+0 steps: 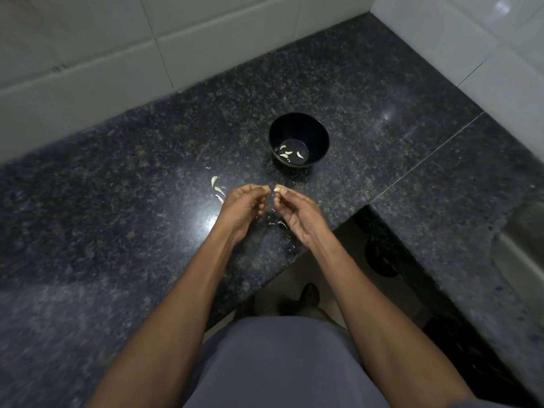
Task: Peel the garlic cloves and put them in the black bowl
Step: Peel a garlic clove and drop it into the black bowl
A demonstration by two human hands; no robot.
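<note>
No readable text, labels or numbers anywhere.

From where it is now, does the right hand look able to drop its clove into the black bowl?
Probably yes. The right hand pinches a garlic clove just short of the black bowl, and only bare countertop lies between; the bowl's mouth is open and unobstructed.

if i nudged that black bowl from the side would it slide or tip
Probably slide. The black bowl stands upright on polished, glossy granite counter, which likely gives little grip. It holds only a few peeled cloves, so it is probably light. Its base looks narrower than its rim, so a high push might tip it.
</note>
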